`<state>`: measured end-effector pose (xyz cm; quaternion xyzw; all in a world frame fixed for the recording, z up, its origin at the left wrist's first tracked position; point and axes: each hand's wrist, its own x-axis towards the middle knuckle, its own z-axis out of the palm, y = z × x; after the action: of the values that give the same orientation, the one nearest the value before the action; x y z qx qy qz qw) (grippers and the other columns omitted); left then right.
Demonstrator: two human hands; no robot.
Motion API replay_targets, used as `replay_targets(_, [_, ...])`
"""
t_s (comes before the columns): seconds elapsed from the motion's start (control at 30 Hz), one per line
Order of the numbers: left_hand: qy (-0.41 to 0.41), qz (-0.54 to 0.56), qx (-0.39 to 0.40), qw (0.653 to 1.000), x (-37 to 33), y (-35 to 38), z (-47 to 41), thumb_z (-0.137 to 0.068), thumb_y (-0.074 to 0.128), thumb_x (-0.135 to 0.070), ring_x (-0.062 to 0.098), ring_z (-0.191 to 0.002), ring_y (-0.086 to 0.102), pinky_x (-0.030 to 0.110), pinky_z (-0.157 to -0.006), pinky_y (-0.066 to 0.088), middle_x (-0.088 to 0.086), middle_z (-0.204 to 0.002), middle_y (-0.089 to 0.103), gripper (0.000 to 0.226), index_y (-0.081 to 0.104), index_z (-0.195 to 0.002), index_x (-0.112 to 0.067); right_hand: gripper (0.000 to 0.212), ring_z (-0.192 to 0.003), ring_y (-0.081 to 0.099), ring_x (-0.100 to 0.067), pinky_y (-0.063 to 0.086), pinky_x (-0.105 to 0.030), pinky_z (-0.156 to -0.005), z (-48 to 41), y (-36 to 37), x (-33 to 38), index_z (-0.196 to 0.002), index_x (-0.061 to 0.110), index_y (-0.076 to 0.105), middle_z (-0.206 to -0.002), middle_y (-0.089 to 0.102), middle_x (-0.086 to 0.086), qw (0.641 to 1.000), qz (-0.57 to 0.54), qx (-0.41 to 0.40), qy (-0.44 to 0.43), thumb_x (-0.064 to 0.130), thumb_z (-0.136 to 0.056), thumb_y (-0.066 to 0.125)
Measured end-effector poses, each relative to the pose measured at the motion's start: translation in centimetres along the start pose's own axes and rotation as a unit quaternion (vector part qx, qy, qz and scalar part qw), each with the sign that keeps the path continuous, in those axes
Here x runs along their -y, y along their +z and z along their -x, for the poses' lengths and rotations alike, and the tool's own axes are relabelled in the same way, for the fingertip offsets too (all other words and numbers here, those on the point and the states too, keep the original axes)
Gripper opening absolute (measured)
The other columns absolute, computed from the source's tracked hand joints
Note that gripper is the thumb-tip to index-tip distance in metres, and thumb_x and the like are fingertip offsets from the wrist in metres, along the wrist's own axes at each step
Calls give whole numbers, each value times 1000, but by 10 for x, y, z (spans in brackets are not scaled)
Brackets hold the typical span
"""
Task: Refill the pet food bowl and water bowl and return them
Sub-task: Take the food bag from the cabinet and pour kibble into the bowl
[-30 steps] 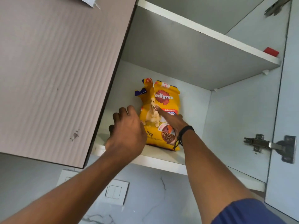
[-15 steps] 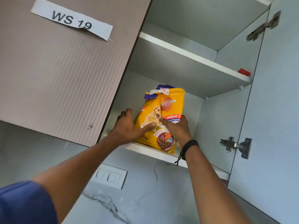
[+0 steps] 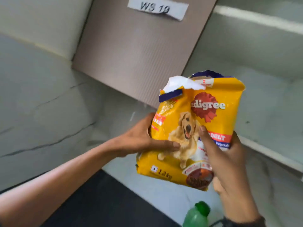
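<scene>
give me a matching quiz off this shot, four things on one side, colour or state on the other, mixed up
Things:
1. bag
2. bottle
3. label
4. door

Colour or state:
a. green, at the bottom edge of the view
b. brown and ribbed
c. torn open at the top, held by the left hand and the right hand
d. white, stuck on the door

Pairs: 1-c, 2-a, 3-d, 4-b
</scene>
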<state>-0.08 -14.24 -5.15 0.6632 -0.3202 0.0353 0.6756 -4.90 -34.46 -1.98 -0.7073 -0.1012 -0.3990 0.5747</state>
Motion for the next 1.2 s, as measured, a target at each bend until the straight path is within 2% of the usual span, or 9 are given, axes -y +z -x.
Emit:
replay_targets(0.17, [-74, -14, -33, 997, 67, -35, 110, -67, 86, -14, 12, -106, 67, 28, -80, 57, -9, -118, 68, 81, 42, -131, -32, 39, -86, 74, -14, 57, -34, -73, 106, 53, -76, -107, 21, 66, -97, 76, 4, 994, -26, 82, 67, 39, -74, 80])
replay_targets(0.37, [-178, -31, -174, 968, 174, -76, 209, -56, 95, -22, 18, -107, 67, 42, -86, 57, 0, -120, 67, 93, 43, -133, -26, 47, -91, 73, -10, 58, -33, -79, 201, 138, -159, -109, 20, 65, -99, 76, 7, 970, -16, 174, 171, 51, -74, 75])
replay_targets(0.5, [-195, -86, -265, 941, 224, -107, 246, -42, 96, -41, 13, -107, 65, 42, -87, 56, -6, -120, 65, 104, 44, -131, -32, 36, -102, 71, -13, 58, -26, -84, 233, 194, -197, -121, 15, 64, -107, 74, 3, 942, 0, 237, 237, 30, -89, 70])
replay_targets(0.63, [-166, -118, -324, 924, 246, -127, 257, -50, 96, -27, 7, -108, 62, 27, -84, 56, -17, -118, 60, 98, 40, -130, -35, 33, -108, 67, -11, 56, -37, -94, 241, 236, -212, -123, 18, 63, -114, 71, 5, 928, 11, 275, 252, 21, -91, 69])
replay_targets(0.77, [-146, -116, -373, 909, 270, -133, 257, -57, 92, -26, 4, -118, 55, 28, -92, 52, -21, -127, 51, 102, 31, -139, -32, 60, -117, 60, -5, 51, -19, -93, 244, 260, -215, -136, 19, 51, -129, 62, 6, 934, 7, 242, 263, 10, -82, 77])
replay_targets(0.87, [-139, -79, -348, 924, 279, -133, 262, -60, 83, -35, 0, -123, 51, 20, -95, 48, -27, -132, 46, 97, 26, -138, -45, 74, -140, 36, -9, 37, -33, -114, 262, 264, -219, -150, 28, 33, -153, 36, 10, 921, 36, 235, 308, 13, -88, 71])
replay_targets(0.93, [-157, -37, -311, 937, 285, -137, 273, -64, 80, -39, 0, -126, 48, 18, -97, 46, -28, -137, 43, 96, 22, -140, -44, 52, -136, 42, -5, 39, -31, -110, 273, 266, -221, -141, 37, 41, -150, 39, 14, 908, -6, 242, 341, 15, -97, 60])
replay_targets(1.07, [-217, 33, -236, 947, 299, -173, 293, -75, 68, -54, 14, -133, 45, 43, -107, 42, -1, -145, 42, 85, 31, -144, -23, 26, -113, 64, -9, 54, -32, -94, 268, 273, -210, -125, 27, 62, -123, 67, 8, 912, -27, 201, 358, 27, -103, 49])
replay_targets(1.2, [-214, 62, -294, 929, 279, -214, 283, -74, 46, -54, 13, -130, 46, 51, -111, 32, 0, -137, 51, 64, 52, -126, -18, 55, -95, 70, -3, 58, -22, -78, 245, 283, -190, -118, 20, 63, -109, 71, 3, 920, -5, 166, 356, 62, -84, 52])
